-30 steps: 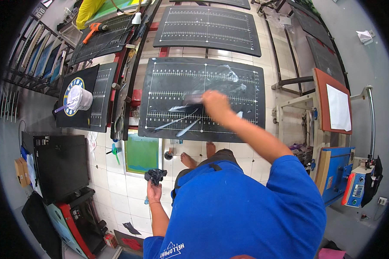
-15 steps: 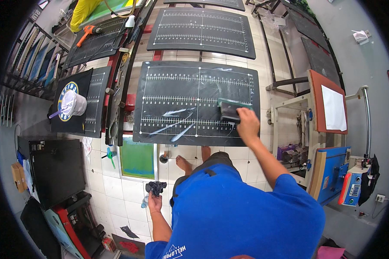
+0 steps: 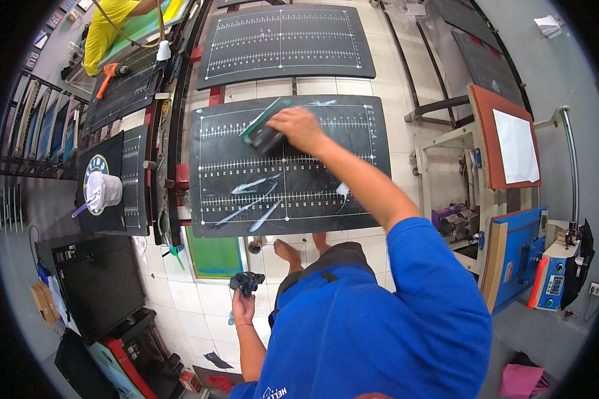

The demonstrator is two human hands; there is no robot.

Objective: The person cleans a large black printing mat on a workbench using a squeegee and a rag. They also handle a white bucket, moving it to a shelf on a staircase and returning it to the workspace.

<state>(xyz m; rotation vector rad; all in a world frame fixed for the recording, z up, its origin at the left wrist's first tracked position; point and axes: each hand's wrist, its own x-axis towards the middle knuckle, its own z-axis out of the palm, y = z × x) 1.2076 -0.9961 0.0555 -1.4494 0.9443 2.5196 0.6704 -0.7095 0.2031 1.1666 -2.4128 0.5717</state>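
My right hand (image 3: 298, 129) grips a squeegee (image 3: 267, 138) with a dark handle and a green blade. Its blade lies slantwise on the upper middle of a black printing board (image 3: 346, 149) marked with white ruled scales. Smears of white paste (image 3: 265, 217) streak the board's near left part, and a small white blob (image 3: 343, 189) sits by my right forearm. Low on the left, away from the board, my left hand (image 3: 243, 307) holds a crumpled dark cloth (image 3: 247, 283) in its closed fingers.
Left of the board, a white tub (image 3: 104, 191) with a purple spatula stands on a black shirt. A heat gun (image 3: 110, 79) lies farther off, near a person in yellow (image 3: 103, 30). Another marked board (image 3: 279, 46) lies beyond mine. A heat press (image 3: 549, 276) stands right.
My right hand has swept the squeegee left and away from me across the board, turning it to a slant. My left hand still holds the cloth, nearly in place. The whole view has shifted slightly.
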